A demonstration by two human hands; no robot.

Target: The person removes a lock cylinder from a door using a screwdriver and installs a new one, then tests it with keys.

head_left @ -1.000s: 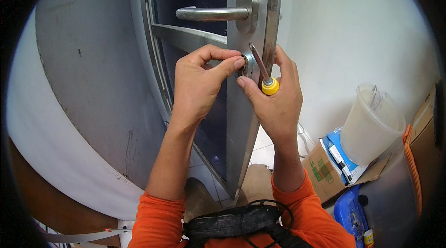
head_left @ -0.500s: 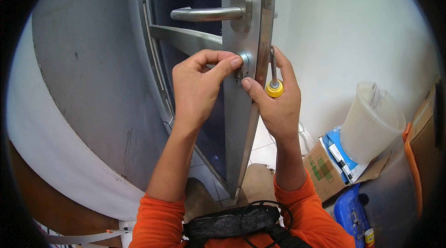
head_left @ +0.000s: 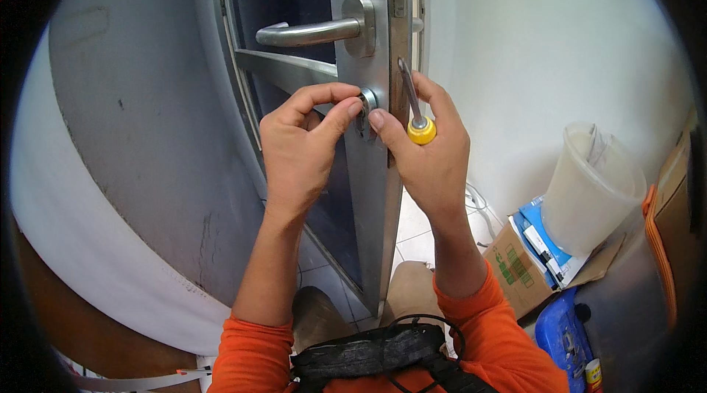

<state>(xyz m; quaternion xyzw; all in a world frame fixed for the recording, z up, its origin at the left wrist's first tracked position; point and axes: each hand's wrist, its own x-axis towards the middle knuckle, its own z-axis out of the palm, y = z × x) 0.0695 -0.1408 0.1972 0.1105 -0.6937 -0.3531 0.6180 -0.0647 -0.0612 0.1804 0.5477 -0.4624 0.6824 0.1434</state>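
- Left hand [head_left: 302,144] pinches the edge of the lock [head_left: 371,101]; upright, it lies just right of those fingertips.
- Right hand [head_left: 434,161] grips screwdriver [head_left: 422,131], tip up.

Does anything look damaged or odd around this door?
Yes: the grey panel at left carries dark streaks low down and a small dark mark higher up, standing out against its plain surface. They look like scuffs or dirt.

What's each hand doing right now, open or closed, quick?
Left hand: closed, thumb and forefinger pinched at the round metal lock fitting.
Right hand: partly closed, holding a yellow-handled screwdriver.
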